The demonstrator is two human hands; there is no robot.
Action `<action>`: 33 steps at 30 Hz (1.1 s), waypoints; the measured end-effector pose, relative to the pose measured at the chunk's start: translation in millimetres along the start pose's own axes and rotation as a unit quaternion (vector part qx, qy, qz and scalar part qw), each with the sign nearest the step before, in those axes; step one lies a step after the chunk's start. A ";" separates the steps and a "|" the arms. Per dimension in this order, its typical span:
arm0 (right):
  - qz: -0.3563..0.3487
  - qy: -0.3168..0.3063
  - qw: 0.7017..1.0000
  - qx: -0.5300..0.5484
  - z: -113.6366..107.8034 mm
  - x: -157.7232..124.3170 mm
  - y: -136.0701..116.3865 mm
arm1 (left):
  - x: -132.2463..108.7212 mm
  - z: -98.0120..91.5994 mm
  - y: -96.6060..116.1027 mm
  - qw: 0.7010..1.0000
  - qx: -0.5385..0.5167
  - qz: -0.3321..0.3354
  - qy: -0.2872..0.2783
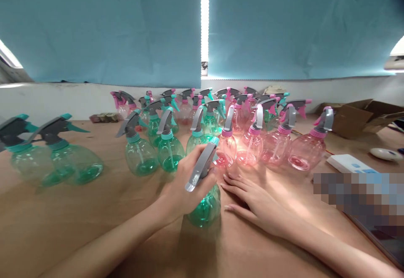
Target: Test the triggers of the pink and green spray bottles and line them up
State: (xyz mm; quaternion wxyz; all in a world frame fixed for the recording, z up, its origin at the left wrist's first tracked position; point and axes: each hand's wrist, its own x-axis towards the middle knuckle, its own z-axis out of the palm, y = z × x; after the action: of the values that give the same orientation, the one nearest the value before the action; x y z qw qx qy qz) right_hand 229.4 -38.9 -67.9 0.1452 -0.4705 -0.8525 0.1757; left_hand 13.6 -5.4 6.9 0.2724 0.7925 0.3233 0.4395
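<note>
My left hand (pixel 186 185) is closed round the neck of a green spray bottle (pixel 205 207) with a grey trigger head, which stands on the brown table (pixel 94 223) in front of me. Just to its right, my right hand (pixel 249 198) lies flat on the table with fingers stretched out, holding nothing, its fingertips close to the bottle. Beyond the hands stand several more bottles: green ones (pixel 170 151) at the centre left and pink ones (pixel 277 145) at the right.
Two green spray bottles (pixel 71 160) stand apart at the left. An open cardboard box (pixel 360 118) sits at the far right, with a white flat box (pixel 347 163) and a white oval object (pixel 386 154) near it. Blue curtains hang behind the table.
</note>
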 end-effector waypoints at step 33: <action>-0.009 0.032 0.999 0.013 2.0 -0.7 7.2 | -0.4 1.7 -4.4 1.000 -0.001 0.001 -0.002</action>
State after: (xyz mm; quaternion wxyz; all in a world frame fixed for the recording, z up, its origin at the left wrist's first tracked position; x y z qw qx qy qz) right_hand 234.4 -36.2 -72.9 0.1797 -0.4660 -0.8495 0.1700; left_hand 13.8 -3.1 2.8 0.2735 0.7934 0.3212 0.4388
